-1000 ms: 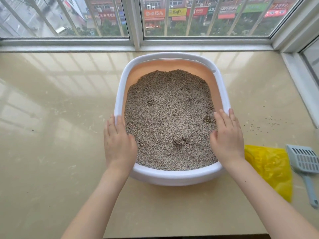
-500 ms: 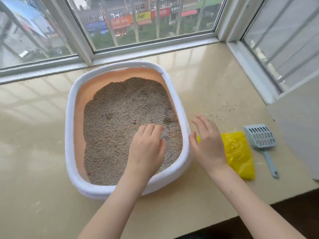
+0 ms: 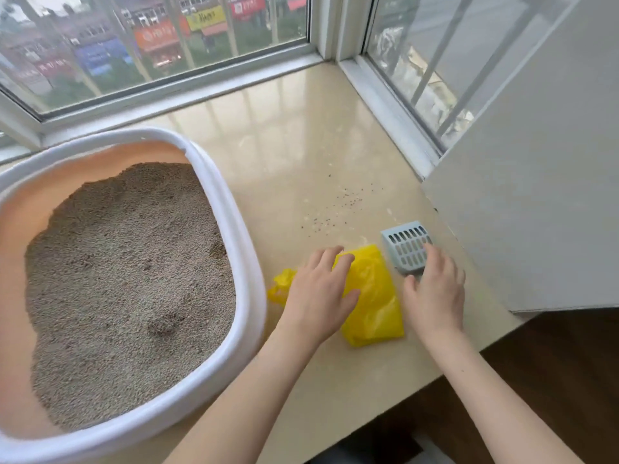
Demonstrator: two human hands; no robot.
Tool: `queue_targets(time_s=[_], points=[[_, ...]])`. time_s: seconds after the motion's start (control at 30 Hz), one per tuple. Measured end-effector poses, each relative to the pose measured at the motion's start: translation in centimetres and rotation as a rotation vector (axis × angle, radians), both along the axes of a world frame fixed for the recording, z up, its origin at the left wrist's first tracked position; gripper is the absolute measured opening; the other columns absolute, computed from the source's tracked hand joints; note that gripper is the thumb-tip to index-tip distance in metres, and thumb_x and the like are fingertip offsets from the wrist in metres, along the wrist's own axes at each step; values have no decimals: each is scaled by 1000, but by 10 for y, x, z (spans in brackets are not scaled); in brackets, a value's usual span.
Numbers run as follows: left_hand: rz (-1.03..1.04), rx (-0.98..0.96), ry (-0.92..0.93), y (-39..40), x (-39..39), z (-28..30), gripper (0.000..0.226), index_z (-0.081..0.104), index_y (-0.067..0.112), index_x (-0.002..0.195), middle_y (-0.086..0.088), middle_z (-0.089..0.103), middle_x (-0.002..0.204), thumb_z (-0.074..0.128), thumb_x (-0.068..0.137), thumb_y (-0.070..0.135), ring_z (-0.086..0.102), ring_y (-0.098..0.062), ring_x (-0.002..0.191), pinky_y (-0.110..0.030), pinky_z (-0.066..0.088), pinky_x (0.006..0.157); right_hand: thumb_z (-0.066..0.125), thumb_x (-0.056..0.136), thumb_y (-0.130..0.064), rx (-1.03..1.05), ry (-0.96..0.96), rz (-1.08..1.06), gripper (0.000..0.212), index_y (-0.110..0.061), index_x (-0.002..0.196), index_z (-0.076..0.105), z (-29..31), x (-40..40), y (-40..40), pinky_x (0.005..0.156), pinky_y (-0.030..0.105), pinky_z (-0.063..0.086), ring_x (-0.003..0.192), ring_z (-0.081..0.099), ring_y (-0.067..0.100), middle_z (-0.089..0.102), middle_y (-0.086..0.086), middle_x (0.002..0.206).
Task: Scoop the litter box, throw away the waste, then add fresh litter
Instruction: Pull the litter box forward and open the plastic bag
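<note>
A white-rimmed litter box [image 3: 246,262] with an orange inner wall fills the left side, holding grey-brown litter [image 3: 127,276] with a few clumps. To its right a crumpled yellow plastic bag [image 3: 375,296] lies on the sill. My left hand [image 3: 318,293] lies over the bag's left part, fingers spread and straight. A grey slotted scoop [image 3: 403,246] sits just right of the bag. My right hand [image 3: 435,293] hovers over the scoop's near end with fingers extended, hiding its handle.
The beige stone sill [image 3: 301,155] runs back to the windows [image 3: 167,45]. Scattered litter grains [image 3: 338,205] lie behind the bag. A white wall panel [image 3: 536,195] stands close on the right. The sill's front edge drops to a dark floor [image 3: 552,380].
Both hands left the litter box and moved right. My left hand now lies on the yellow bag and my right hand is over the scoop. The view swung right.
</note>
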State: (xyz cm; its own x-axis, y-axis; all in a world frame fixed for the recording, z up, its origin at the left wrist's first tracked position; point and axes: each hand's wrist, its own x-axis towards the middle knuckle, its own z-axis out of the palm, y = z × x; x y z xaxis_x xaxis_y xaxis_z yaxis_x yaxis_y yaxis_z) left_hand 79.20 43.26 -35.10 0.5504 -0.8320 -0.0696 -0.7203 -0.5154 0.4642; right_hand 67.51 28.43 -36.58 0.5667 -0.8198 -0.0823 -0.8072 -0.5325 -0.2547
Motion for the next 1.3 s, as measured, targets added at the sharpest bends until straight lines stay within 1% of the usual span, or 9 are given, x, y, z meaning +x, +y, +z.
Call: queue_targets(time_s=[0.1, 0.23, 0.53, 0.7, 0.8, 0.93, 1.03, 1.17, 1.3], points=[[4, 117, -6, -17, -4, -25, 67, 35, 24, 142, -4, 33, 149, 56, 84, 51, 29, -26, 136, -37, 33, 106, 58, 89, -22, 59, 129, -66, 66, -15, 145, 24, -13, -7, -11, 95, 47, 42, 119, 41, 37, 44, 21, 134], [20, 208, -13, -28, -11, -48, 77, 28, 24, 144, -6, 38, 143, 58, 80, 53, 35, -28, 130, -38, 34, 104, 55, 92, -25, 70, 193, -36, 69, -13, 148, 16, -26, -8, -23, 95, 44, 42, 118, 42, 35, 44, 21, 132], [87, 189, -20, -28, -22, -54, 75, 35, 21, 140, -7, 45, 131, 61, 76, 50, 43, -30, 115, -38, 39, 93, 41, 97, -3, 27, 169, 103, 57, -7, 149, 17, -26, -1, -32, 88, 39, 37, 101, 43, 36, 43, 25, 120], [149, 153, 41, -21, -25, -52, 78, 30, 18, 143, -5, 47, 121, 64, 77, 43, 45, -27, 109, -36, 39, 92, 40, 99, -7, 64, 26, 116, 45, -6, 143, 31, -19, 3, -26, 88, 42, 38, 101, 42, 36, 44, 27, 118], [166, 159, 60, -16, -23, -49, 64, 35, 17, 136, -5, 48, 118, 61, 80, 37, 46, -27, 109, -35, 38, 90, 43, 98, -5, 62, -65, 145, 40, -1, 138, 40, -20, 4, -17, 85, 44, 42, 100, 44, 39, 47, 29, 113], [235, 179, 233, -8, -18, -42, 17, 42, 20, 96, -6, 59, 104, 51, 89, 32, 53, -31, 100, -39, 34, 79, 47, 96, -5, 72, -14, 150, 40, -7, 136, 42, -29, 2, -4, 78, 36, 43, 99, 42, 31, 46, 22, 111], [303, 115, 400, 4, -17, -36, 19, 41, 20, 86, -4, 58, 93, 53, 89, 34, 54, -28, 89, -35, 34, 68, 49, 96, -9, 75, 40, 139, 47, -7, 141, 36, -35, -1, 5, 79, 35, 43, 98, 43, 29, 47, 22, 112], [299, 5, 417, 18, -21, -11, 19, 41, 17, 84, 3, 49, 82, 55, 87, 30, 46, -18, 77, -31, 29, 62, 50, 95, -11, 67, 158, 138, 58, -9, 146, 23, -27, -1, 10, 87, 37, 44, 106, 48, 28, 48, 21, 124], [368, -82, 430, 30, -18, 41, 18, 45, 14, 88, 0, 54, 84, 56, 85, 28, 49, -22, 81, -34, 31, 64, 44, 99, -11, 223, -96, 80, 32, -8, 130, 50, 30, 11, 22, 90, 35, 43, 110, 48, 25, 53, 14, 123]])
